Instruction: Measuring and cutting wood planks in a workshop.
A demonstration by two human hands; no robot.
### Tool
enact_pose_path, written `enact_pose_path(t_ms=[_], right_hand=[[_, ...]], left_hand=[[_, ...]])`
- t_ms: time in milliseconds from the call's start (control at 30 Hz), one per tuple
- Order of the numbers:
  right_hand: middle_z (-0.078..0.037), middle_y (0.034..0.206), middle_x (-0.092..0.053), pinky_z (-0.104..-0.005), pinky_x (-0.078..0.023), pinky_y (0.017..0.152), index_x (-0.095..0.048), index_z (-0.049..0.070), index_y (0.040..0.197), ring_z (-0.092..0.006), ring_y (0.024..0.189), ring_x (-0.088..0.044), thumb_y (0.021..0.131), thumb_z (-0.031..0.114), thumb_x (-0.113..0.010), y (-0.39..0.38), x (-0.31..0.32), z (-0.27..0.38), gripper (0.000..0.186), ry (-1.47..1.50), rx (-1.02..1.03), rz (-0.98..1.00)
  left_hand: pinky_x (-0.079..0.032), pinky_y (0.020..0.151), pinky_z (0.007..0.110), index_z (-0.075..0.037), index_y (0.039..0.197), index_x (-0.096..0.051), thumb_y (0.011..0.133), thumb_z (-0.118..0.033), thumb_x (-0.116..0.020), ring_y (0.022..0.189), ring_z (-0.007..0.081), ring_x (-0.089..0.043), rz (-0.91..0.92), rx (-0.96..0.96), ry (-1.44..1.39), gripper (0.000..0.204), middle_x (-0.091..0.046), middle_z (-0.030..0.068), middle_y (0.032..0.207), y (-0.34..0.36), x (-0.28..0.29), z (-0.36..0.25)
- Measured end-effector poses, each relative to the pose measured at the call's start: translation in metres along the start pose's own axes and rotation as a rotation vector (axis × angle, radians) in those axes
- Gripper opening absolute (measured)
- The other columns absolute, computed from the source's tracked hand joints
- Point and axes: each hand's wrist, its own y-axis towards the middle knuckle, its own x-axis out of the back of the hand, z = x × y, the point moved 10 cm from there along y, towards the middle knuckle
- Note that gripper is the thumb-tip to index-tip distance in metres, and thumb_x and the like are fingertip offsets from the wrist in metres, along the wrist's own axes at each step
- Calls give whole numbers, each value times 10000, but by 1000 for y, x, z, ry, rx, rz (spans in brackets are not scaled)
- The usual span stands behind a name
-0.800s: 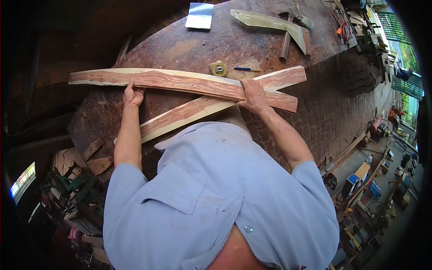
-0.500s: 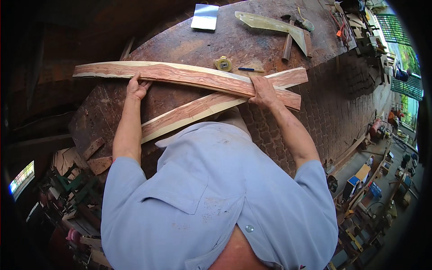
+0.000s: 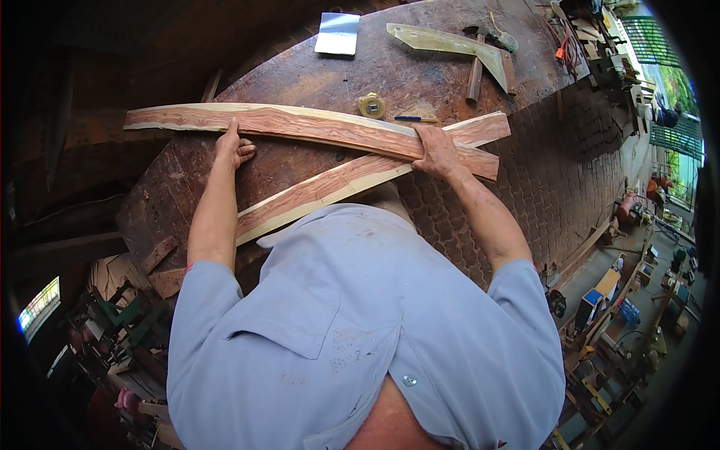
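Two long curved planks of reddish wood with pale edges lie crossed on a dark wooden workbench (image 3: 315, 71). The upper plank (image 3: 300, 124) runs left to right. My left hand (image 3: 232, 146) grips its near edge toward the left. My right hand (image 3: 435, 150) presses down near its right end, where it crosses the lower plank (image 3: 330, 187). The lower plank slants from lower left to upper right beneath it.
Behind the planks lie a yellow tape measure (image 3: 370, 106), a blue pen (image 3: 412, 118), a grey metal sheet (image 3: 337, 34), a pale wooden template (image 3: 450, 43) and dark wood sticks (image 3: 475, 79). Brick floor (image 3: 570, 172) drops off right; wood scraps (image 3: 161, 266) lie at left.
Both hands have shifted the upper plank slightly away from me across the bench; my left hand slid along its near edge. The lower plank stayed put.
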Motion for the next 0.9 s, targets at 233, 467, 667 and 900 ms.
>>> enact_pose_path(t_ms=[233, 467, 667, 900], right_hand=[[-178, 1413, -570, -494, -415, 1140, -456, 95, 1511, -390, 1327, -524, 663, 263, -937, -10, -5, 1, 989, 47, 39, -20], [-168, 1351, -585, -483, -415, 1126, -472, 49, 1469, -375, 1297, -529, 675, 265, -921, -12, 0, 12, 937, 31, 69, -65], [-174, 1348, -587, -495, -424, 1116, -486, 68, 1468, -388, 1278, -533, 663, 222, -910, -7, 0, 17, 923, 39, 36, -47], [-182, 1362, -583, -504, -418, 1131, -478, 84, 1492, -393, 1299, -519, 623, 212, -930, -12, -7, 16, 988, 28, -52, 39]], left_hand=[[-622, 648, 437, -91, 1189, -634, 992, -642, -626, 611, 225, -672, -15, -12, 8, 585, -645, 70, 797, -6, -3, 3], [-555, 619, 388, 7, 1003, -658, 949, -436, -737, 646, 247, -679, -159, -500, 402, 454, -676, 105, 776, -39, -5, 2], [-448, 1056, 515, -49, 1089, -691, 743, -259, -865, 1310, 412, -539, -304, -1296, 1029, 441, -587, 223, 1410, -164, -79, -47], [-261, 1207, 666, -98, 1342, -636, 838, -109, -705, 1534, 431, -320, -75, -1170, 1600, 509, -394, 197, 1636, -137, -140, -59]])
